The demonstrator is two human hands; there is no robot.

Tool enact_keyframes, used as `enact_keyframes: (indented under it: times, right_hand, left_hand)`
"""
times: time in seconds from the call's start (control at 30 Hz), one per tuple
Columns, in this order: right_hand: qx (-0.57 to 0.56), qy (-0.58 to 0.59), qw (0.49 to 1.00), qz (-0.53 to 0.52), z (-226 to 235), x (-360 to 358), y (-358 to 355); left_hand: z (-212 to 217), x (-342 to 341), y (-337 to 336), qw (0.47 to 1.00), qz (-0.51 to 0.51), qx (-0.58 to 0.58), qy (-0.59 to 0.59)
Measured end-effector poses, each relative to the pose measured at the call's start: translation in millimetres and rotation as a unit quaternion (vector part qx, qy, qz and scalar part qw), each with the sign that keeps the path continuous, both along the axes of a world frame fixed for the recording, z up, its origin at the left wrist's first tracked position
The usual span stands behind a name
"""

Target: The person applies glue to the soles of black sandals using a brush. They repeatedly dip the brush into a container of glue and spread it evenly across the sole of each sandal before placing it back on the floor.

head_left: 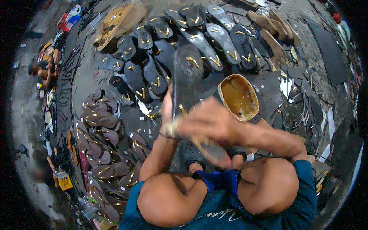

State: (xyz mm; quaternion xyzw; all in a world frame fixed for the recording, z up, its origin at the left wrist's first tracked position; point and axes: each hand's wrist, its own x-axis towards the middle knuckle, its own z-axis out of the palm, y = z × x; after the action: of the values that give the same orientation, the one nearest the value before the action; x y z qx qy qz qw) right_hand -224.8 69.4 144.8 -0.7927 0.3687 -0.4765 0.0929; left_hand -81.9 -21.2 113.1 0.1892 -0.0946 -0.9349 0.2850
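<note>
My left hand (167,105) grips the edge of a dark grey sandal sole (187,73), held up with short gold strap ends poking from its face. Blurred by motion, my right hand (209,119) is closed in front of the lower part of that sole. A long smeared object (214,152), tan near the hand and dark with a reddish end, extends below the right hand toward my feet; its kind is not clear. Right of the hands stands an open tub (249,85) of amber-brown thick liquid, its rim crusted.
Ahead lie rows of dark soles with gold strap ends (212,53). At left are piled brown sandals with gold straps (101,119). A tan bag (120,23) and brown soles (272,44) lie farther off. Scraps litter the right side. People (44,73) sit at far left.
</note>
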Motion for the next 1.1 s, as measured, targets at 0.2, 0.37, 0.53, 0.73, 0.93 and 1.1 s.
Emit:
enact_keyframes:
  times: [0.2,0.37,0.53,0.73,0.93,1.1]
  right_hand:
    - [0.062,-0.168,0.971,-0.158,-15.6,-2.5,-2.2]
    - [0.06,-0.062,0.996,0.035,-26.8,10.8,25.0]
    - [0.153,-0.001,0.988,-0.012,-14.4,-8.9,12.8]
    - [0.233,-0.114,0.954,-0.149,-35.0,-39.0,32.7]
    - [0.31,-0.076,0.879,-0.354,-42.8,-74.1,71.5]
    - [0.404,-0.108,0.801,-0.428,-50.3,-99.3,110.5]
  left_hand:
    - [-21.3,10.9,-10.8,0.991,0.121,-0.061,-0.001]
    - [-16.9,10.8,-13.9,0.984,0.172,-0.032,-0.024]
    - [-36.0,3.3,-50.9,0.988,0.146,-0.059,0.01]
    - [0.7,-75.3,-119.8,0.974,0.05,-0.172,-0.14]
    - [-100.8,-237.2,-192.7,0.961,0.019,-0.182,-0.205]
    - [-159.4,-336.8,-243.6,0.929,0.156,-0.188,-0.279]
